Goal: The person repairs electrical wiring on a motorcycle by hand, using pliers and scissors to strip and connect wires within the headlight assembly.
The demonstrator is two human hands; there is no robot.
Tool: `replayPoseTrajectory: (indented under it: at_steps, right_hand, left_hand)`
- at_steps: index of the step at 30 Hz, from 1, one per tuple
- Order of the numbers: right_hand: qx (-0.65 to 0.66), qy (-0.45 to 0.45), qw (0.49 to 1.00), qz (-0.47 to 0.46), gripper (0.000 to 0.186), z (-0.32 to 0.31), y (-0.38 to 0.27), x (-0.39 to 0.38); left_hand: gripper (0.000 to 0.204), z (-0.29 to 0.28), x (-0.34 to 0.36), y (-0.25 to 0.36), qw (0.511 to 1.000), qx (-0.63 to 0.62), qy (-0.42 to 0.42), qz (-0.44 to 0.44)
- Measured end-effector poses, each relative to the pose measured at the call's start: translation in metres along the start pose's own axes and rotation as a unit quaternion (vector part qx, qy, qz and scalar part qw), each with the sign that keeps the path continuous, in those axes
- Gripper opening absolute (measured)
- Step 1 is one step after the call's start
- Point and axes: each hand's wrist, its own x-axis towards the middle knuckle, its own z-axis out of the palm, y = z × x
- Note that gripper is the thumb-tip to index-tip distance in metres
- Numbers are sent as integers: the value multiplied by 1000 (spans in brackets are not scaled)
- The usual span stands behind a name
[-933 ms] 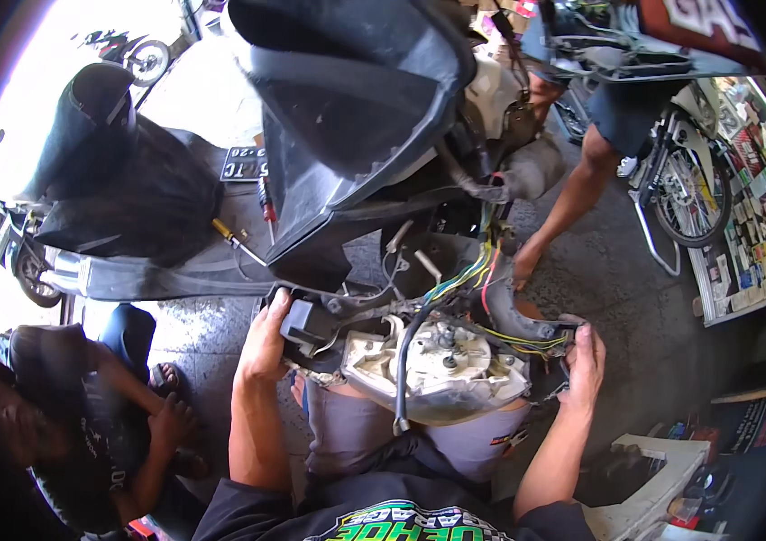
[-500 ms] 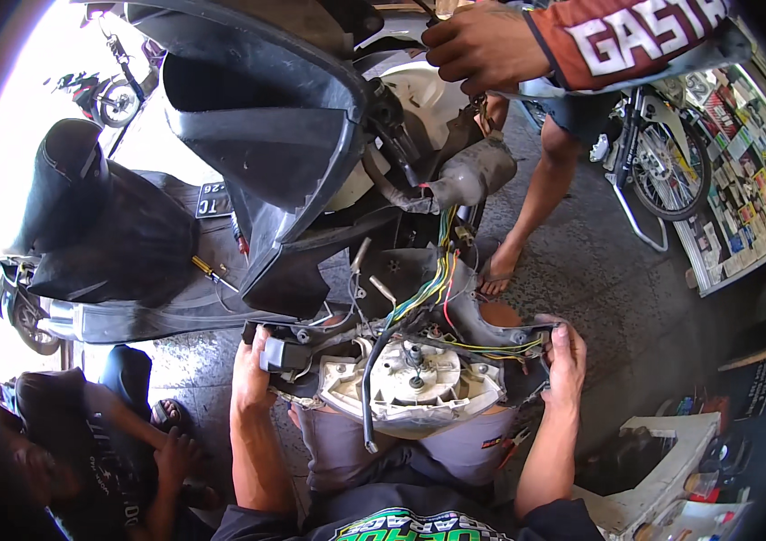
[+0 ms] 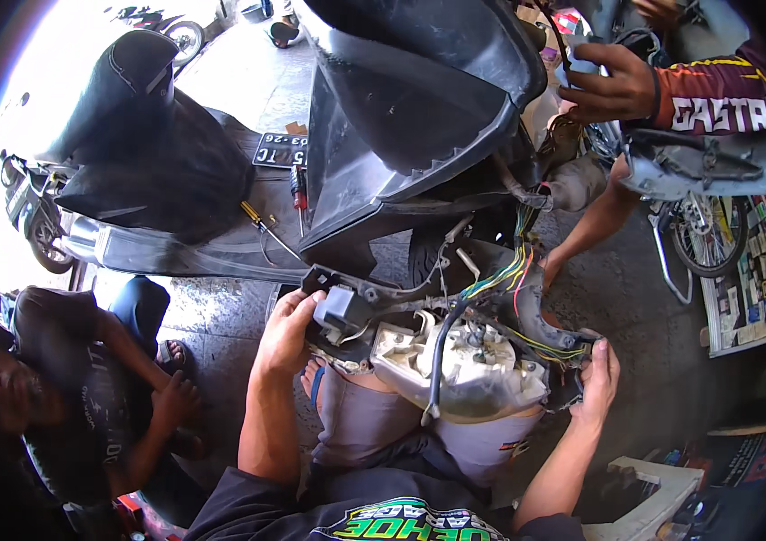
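A scooter headlight assembly lies over my thighs with its back side facing up. Around it sits a dark handlebar cover. My left hand grips the cover's left end, thumb beside a grey box-shaped part. At the right end, my right hand closes on the cover's edge near thin yellow wires. A wiring bundle of yellow, green, blue and red strands runs up from the assembly toward the scooter front. One thick black cable hangs across the lamp's back.
The scooter's black front panel stands ahead, its seat to the left. Two screwdrivers, one red-handled and one yellow-handled, lie on the footboard. A co-worker's hand is at upper right; another person sits at left.
The view has turned, shifting the scooter rightward and up in the picture. The headlight assembly now slants, its right end lower. Both my hands keep their hold on it.
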Motion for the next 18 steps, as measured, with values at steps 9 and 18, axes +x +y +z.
replayPoseTrajectory:
  at_steps: [9, 18]
  right_hand:
    - [-71, -11, 995, 68, 30, -8, -14, 13]
    - [-6, -45, 993, 112, 45, -23, -50, 6]
  left_hand:
    - [40, 2, 13, 1, 994, -59, -78, 45]
    - [68, 4, 1, 19, 991, 8, -104, 82]
